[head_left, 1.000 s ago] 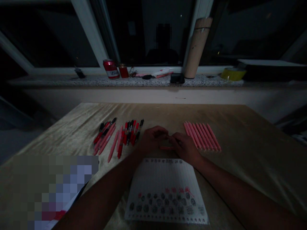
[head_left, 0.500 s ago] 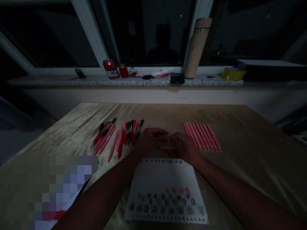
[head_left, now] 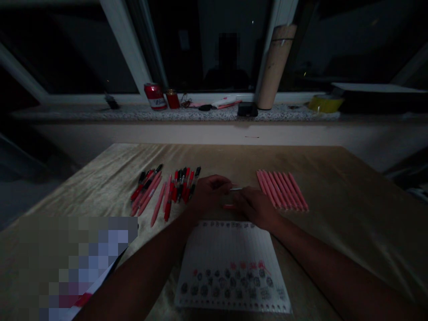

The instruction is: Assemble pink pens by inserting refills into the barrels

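Observation:
Beyond the top edge of the notepad, my left hand (head_left: pixel 212 189) and my right hand (head_left: pixel 257 204) are close together. Both have their fingers closed on a thin pale rod (head_left: pixel 236 189), which looks like a pen refill and bridges the gap between them. A small pinkish tip shows by the left fingers; dim light hides finer detail. Just below the fingers, a pink pen barrel (head_left: pixel 229 206) lies on the table, its right end covered by my right hand. The lined spiral notepad (head_left: pixel 230 245) with black and red doodles lies between my forearms.
Several pink pens (head_left: pixel 282 191) lie in a row to the right. Red, black and pink pens form two groups (head_left: pixel 147 191) (head_left: pixel 180 185) to the left. A can (head_left: pixel 155 96), a jar (head_left: pixel 172 99), a tall cylinder (head_left: pixel 277 67) and yellow tape (head_left: pixel 325 104) stand on the windowsill.
The pale rod now shows plainly between my hands, where the fingertips nearly met before. My right hand has turned slightly palm-down, and more of the left fingers' gap shows.

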`<state>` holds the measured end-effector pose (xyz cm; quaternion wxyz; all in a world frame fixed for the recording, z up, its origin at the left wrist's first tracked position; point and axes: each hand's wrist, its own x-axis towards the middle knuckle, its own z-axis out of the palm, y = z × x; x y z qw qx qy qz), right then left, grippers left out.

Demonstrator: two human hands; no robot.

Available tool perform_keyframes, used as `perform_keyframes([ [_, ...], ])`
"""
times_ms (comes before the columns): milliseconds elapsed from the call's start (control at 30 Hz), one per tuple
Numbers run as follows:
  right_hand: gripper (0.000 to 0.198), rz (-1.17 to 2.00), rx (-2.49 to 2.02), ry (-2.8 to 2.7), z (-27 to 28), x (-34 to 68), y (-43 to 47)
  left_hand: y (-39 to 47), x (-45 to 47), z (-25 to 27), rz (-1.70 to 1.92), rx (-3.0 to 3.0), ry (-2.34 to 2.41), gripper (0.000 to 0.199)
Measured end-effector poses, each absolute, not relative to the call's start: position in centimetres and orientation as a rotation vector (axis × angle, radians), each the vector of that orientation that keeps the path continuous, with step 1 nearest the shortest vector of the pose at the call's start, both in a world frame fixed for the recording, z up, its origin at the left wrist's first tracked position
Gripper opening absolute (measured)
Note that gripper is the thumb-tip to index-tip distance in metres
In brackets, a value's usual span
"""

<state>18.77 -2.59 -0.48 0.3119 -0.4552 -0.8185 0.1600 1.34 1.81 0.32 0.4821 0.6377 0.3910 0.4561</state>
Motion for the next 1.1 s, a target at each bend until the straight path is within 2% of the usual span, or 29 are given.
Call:
perform_keyframes([
  [100, 0.024, 0.383, -1.111, -2.335, -0.15, 18.50, -2.72, 1.90, 1.28, 0.33, 1.196, 1.446, 0.922, 0.021],
  [233, 0.021, 0.342, -1.060, -2.402, -0.40, 18.19, -2.80, 1.95, 1.26, -0.03, 1.233, 1.399, 0.902, 0.022],
  [433, 0.028, 0.256, -1.152, -2.398, -0.78, 17.93, -2.61, 1.81, 1.28, -0.28, 1.209, 1.507, 0.936, 0.023],
  [667, 0.026, 0.492, -1.376, -2.052, -0.58, 18.01, -2.66, 1.63, 1.28, -0.18, 1.263, 1.485, 0.964, 0.021],
  [1100, 0.030, 0.464, -1.392, -1.854, -0.23, 18.30, -2.93, 1.53, 1.30, 0.36, 1.238, 1.533, 0.946, 0.019],
])
